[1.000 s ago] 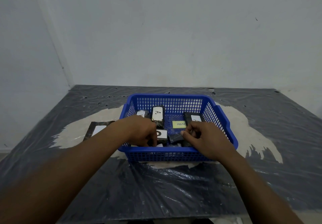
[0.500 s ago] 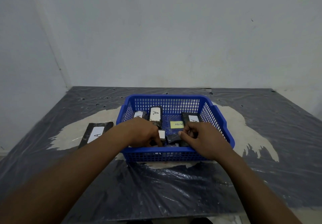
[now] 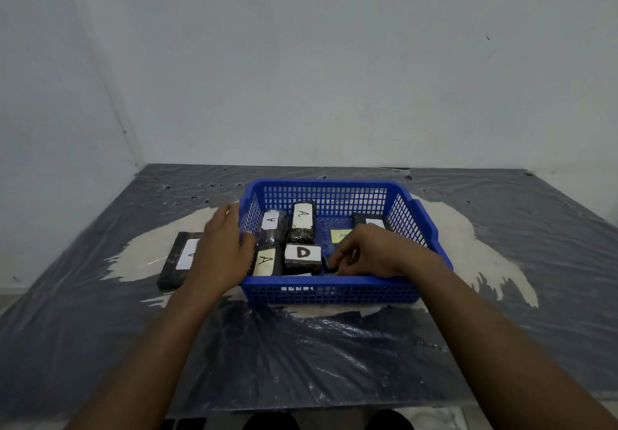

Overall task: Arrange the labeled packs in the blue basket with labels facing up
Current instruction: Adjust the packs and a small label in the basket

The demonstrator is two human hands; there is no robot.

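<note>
Basket (image 3: 329, 291): centre of frame; I see packs inside with labels up.
Left hand (image 3: 222, 252): fingers spread, empty, beside the left wall, over an outside pack (image 3: 177, 262), probably fetching it.
Right hand (image 3: 371, 252): inside, fingers pinching a dark pack (image 3: 329, 262), probably to turn it.

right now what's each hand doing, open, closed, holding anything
Left hand: open, holding nothing, over the blue basket's left wall.
Right hand: fingers curled on a small dark pack in the basket; a firm grip cannot be told.
</note>
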